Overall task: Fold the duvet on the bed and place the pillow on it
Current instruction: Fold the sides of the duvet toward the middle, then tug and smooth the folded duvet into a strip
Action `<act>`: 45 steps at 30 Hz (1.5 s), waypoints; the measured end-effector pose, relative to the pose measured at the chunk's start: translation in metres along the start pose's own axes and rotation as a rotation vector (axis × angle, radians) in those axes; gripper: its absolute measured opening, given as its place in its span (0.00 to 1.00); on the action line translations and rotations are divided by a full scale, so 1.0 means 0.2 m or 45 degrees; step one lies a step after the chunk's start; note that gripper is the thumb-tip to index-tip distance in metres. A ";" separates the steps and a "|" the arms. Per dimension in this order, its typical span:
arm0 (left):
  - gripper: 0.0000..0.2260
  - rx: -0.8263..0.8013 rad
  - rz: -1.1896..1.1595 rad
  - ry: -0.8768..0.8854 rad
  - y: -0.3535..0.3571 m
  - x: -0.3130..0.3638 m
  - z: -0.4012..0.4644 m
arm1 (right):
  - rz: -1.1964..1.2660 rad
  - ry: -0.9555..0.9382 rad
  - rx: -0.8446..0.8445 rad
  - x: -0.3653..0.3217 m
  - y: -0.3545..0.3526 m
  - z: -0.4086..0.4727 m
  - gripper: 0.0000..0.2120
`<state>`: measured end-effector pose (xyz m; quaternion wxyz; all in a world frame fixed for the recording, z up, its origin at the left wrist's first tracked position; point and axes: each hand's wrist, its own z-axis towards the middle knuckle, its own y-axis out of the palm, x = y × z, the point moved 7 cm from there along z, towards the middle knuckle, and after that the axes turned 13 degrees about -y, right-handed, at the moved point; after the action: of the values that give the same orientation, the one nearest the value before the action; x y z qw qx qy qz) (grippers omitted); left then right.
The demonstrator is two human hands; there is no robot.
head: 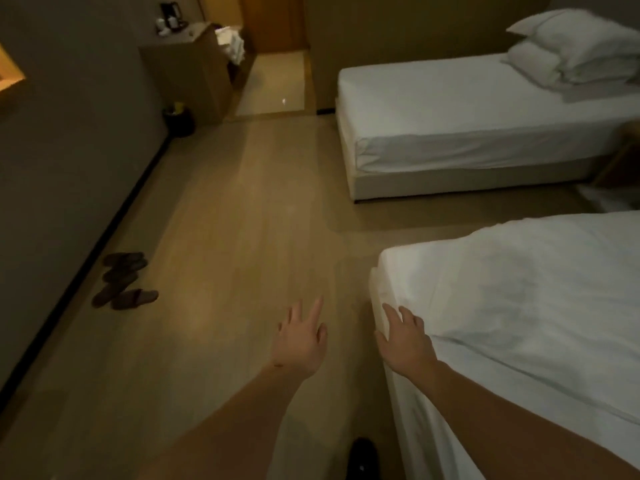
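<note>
A white duvet (526, 306) lies spread over the near bed (394, 386) at the lower right, its corner hanging at the bed's foot. My right hand (405, 337) is open, fingers spread, at that corner and touching or just above the fabric. Out over the wooden floor to the left of the bed, my left hand (301, 341) is open and holds nothing. On the far bed (467, 109), at the upper right, sit two stacked white pillows (575, 53). The near bed's head end is out of view.
Wooden floor runs between the beds and the left wall. Two pairs of dark slippers (124, 282) lie by the wall's baseboard. A wooden cabinet (187, 71) with a kettle stands at the back, a dark bin (180, 121) beside it. A dark shoe (362, 455) shows at the bottom edge.
</note>
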<state>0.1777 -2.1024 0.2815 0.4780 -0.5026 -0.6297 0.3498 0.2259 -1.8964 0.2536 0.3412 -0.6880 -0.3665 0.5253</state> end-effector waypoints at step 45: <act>0.27 -0.526 0.572 1.608 0.07 3.60 3.19 | 0.666 1.546 0.986 1.89 -1.30 2.40 0.28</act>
<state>-0.4548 -1.3778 0.2586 0.5634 -0.8080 -0.1659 -0.0456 -0.2116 -1.3999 0.1943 0.5641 -0.7515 0.2704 0.2098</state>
